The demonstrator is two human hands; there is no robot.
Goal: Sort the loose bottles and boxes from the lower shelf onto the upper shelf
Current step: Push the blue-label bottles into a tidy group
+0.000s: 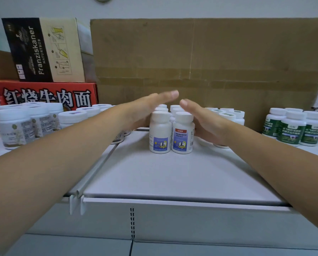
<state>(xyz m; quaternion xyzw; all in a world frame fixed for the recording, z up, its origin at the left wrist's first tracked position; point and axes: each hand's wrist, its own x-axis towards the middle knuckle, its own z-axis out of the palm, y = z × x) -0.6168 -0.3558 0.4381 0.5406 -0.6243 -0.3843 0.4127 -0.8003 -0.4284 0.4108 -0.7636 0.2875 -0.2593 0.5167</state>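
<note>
Flanking the double row of blue-label bottles (171,133) mid-way back on the upper shelf (173,174), the left hand (145,109) at its 9 o'clock and the right hand (204,122) at its 3 o'clock lie flat with fingers straight, gripping nothing. Grey-label bottles (15,128) at far 9 o'clock and green-label bottles (293,130) at far 3 o'clock suggest the sorting is well along. What remains on the lower shelf is out of view.
</note>
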